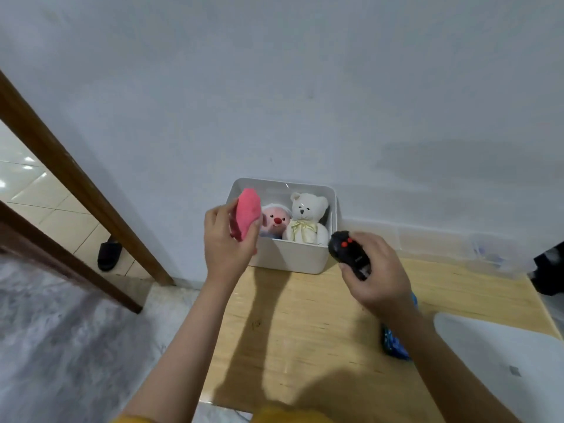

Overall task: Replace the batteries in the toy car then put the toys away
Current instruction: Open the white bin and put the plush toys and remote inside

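My left hand grips a pink plush toy at the left rim of a white storage box that stands against the wall. Inside the box sit a white teddy bear and a pink-faced plush doll. To the right of the box, my right hand holds a black remote control with red buttons above the wooden table. A blue toy lies on the table, partly hidden under my right forearm.
A white lid or tray lies at the table's right front. A clear plastic container and a black object stand at the far right. A brown door frame and a black slipper are on the left.
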`<state>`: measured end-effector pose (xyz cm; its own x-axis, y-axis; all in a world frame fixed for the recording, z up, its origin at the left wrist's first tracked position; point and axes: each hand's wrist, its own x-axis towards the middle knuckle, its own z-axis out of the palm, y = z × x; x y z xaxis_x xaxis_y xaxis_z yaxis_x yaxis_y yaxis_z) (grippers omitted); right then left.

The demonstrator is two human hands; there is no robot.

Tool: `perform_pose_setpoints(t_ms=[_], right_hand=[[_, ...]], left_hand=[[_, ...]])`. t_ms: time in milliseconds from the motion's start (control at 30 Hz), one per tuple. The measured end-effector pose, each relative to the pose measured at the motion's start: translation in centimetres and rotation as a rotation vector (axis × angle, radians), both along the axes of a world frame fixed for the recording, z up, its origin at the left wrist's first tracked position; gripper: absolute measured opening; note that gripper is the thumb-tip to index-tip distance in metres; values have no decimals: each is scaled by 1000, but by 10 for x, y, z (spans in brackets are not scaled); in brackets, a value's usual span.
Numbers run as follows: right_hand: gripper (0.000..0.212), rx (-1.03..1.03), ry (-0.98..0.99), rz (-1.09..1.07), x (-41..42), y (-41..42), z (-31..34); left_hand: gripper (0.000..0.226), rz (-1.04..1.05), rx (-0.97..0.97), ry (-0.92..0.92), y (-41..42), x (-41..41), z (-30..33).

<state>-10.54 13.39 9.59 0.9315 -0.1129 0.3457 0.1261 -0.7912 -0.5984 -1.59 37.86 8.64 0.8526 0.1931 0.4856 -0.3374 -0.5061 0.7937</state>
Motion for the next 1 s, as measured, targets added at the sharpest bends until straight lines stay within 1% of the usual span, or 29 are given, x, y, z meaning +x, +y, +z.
perform_pose_setpoints(t_ms=[67, 200, 300, 367, 467, 567, 667, 733, 833, 900, 1000], right_hand=[[53, -50, 62, 45, 23, 0, 14], [47, -219, 172, 125, 68, 5, 24], [43, -276, 224, 152, 98, 14, 15], [39, -311, 252, 180, 116, 22, 5], [33, -317, 303, 205, 136, 31, -10], [42, -288, 386, 218, 145, 35, -24], [48, -208, 395, 194, 144, 34, -28], [45, -141, 366, 171, 139, 32, -28], [39, -57, 313, 140, 124, 30, -23], [34, 7, 265, 122, 110, 27, -21], [28, 88, 185, 50, 80, 22, -22]], left_hand=[[53, -4, 51, 31, 0, 22, 9], [50, -52, 137, 184, 4, 61, 13], [46, -97, 211, 285, 6, 83, 3], [46, -101, 254, 386, 5, 96, -5], [48, -150, 333, 512, 2, 114, -16], [44, -178, 457, 612, -5, 123, -26], [37, -150, 492, 688, -10, 127, -29], [31, -150, 530, 721, -11, 129, -28], [23, -159, 590, 724, -11, 123, -28], [27, -152, 558, 679, -10, 114, -28], [44, -165, 510, 584, -13, 93, -26]])
